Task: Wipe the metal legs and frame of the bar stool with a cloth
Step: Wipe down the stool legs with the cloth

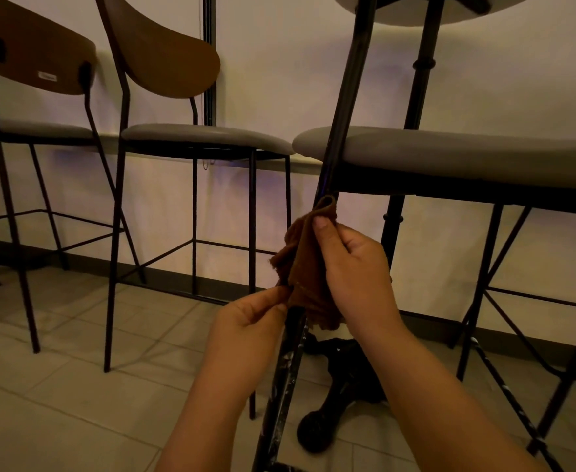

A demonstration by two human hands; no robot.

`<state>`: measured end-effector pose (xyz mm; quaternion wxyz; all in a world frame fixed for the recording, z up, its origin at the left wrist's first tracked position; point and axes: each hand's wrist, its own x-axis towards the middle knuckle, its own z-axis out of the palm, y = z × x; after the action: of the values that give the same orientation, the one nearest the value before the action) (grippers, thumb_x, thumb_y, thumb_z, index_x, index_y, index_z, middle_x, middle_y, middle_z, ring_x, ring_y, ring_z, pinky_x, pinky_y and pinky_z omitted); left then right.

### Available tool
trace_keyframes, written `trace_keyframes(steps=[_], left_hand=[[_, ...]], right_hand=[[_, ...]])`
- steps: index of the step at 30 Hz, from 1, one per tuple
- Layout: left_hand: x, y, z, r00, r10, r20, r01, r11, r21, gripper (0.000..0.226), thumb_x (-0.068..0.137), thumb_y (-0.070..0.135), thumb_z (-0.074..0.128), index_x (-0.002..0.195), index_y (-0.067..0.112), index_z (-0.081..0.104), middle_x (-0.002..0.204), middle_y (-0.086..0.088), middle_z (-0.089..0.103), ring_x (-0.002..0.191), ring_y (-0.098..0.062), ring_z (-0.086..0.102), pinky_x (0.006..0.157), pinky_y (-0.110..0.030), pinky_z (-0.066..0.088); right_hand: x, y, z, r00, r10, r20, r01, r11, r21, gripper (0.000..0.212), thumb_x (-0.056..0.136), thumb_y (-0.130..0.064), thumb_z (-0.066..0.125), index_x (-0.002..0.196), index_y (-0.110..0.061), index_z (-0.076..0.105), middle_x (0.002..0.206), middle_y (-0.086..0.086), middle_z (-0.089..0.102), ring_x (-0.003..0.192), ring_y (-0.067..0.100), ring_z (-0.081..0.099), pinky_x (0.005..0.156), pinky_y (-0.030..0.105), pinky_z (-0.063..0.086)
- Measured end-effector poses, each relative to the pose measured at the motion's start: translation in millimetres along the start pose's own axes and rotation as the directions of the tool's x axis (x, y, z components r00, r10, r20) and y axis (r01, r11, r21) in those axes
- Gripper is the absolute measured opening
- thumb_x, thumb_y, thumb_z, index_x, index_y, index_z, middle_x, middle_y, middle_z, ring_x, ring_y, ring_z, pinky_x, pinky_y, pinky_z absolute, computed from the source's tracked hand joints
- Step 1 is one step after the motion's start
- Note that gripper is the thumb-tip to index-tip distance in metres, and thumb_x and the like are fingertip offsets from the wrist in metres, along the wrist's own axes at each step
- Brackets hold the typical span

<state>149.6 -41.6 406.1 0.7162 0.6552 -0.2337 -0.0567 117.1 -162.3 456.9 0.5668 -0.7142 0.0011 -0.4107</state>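
A black metal stool leg [339, 120] runs slanted from the top centre down to the bottom edge, with pale scuff marks on its lower part. A brown cloth [305, 264] is wrapped around the leg at mid-height. My right hand [354, 267] grips the cloth against the leg, thumb pressed near the cloth's top fold. Just below, my left hand [249, 321] pinches the cloth's lower left edge beside the leg. The stretch of leg under the cloth is hidden.
A grey padded stool seat [467, 155] with black frame bars stands at right. Two bar stools with wooden backs [164, 52] and thin metal legs stand at left along the wall. A black table base [341, 396] sits on the tiled floor behind the leg.
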Motion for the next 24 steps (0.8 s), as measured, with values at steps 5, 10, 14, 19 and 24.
trace_keyframes(steps=[5, 10, 14, 19, 24], left_hand=[[2.4, 3.4, -3.1, 0.999, -0.032, -0.005, 0.032, 0.999, 0.041, 0.029, 0.094, 0.015, 0.054, 0.091, 0.039, 0.071, 0.088, 0.021, 0.073, 0.084, 0.006, 0.065, 0.06, -0.008, 0.04], [9.2, 7.0, -8.6, 0.995, 0.013, -0.099, 0.004, 0.985, 0.17, 0.027, 0.096, 0.017, 0.05, 0.113, 0.033, 0.063, 0.106, 0.016, 0.065, 0.093, 0.006, 0.053, 0.068, -0.011, 0.035], [18.5, 23.5, -8.6, 0.984, 0.145, -0.108, -0.119, 0.969, 0.218, 0.026, 0.097, 0.024, 0.048, 0.12, 0.034, 0.058, 0.112, 0.018, 0.06, 0.1, 0.004, 0.053, 0.067, -0.01, 0.035], [28.7, 47.2, -5.2, 0.966, 0.248, -0.074, -0.229, 0.952, 0.202, 0.029, 0.099, 0.025, 0.042, 0.122, 0.031, 0.059, 0.114, 0.011, 0.065, 0.103, 0.004, 0.056, 0.073, -0.01, 0.037], [31.1, 61.0, -1.7, 0.943, 0.331, 0.002, -0.327, 0.93, 0.165, 0.03, 0.101, 0.027, 0.037, 0.121, 0.033, 0.058, 0.101, 0.023, 0.06, 0.081, 0.031, 0.05, 0.06, 0.008, 0.036]], right_hand=[[0.0, 3.2, -3.6, 0.997, -0.051, 0.056, 0.053, 0.998, -0.031, 0.016, 0.094, -0.041, 0.053, 0.094, -0.036, 0.068, 0.085, -0.019, 0.07, 0.079, -0.004, 0.066, 0.058, 0.008, 0.05], [-3.0, 5.7, -7.9, 0.992, -0.018, 0.123, 0.02, 1.0, -0.016, 0.011, 0.092, -0.038, 0.058, 0.098, -0.044, 0.064, 0.089, -0.025, 0.069, 0.082, -0.007, 0.065, 0.059, 0.01, 0.052], [1.6, -1.0, -4.7, 0.997, 0.044, 0.064, -0.045, 0.999, 0.008, 0.022, 0.093, -0.047, 0.05, 0.083, -0.036, 0.067, 0.076, -0.02, 0.069, 0.07, -0.007, 0.065, 0.05, 0.006, 0.046], [12.3, -11.4, 0.7, 1.0, -0.002, -0.004, 0.002, 1.0, 0.007, 0.025, 0.092, -0.049, 0.05, 0.084, -0.034, 0.068, 0.079, -0.014, 0.07, 0.072, 0.0, 0.066, 0.055, 0.009, 0.051], [-3.5, 0.1, 2.7, 0.999, -0.028, 0.017, 0.028, 0.999, -0.027, 0.013, 0.094, -0.038, 0.055, 0.1, -0.037, 0.066, 0.086, -0.019, 0.071, 0.079, -0.003, 0.067, 0.057, 0.01, 0.052]])
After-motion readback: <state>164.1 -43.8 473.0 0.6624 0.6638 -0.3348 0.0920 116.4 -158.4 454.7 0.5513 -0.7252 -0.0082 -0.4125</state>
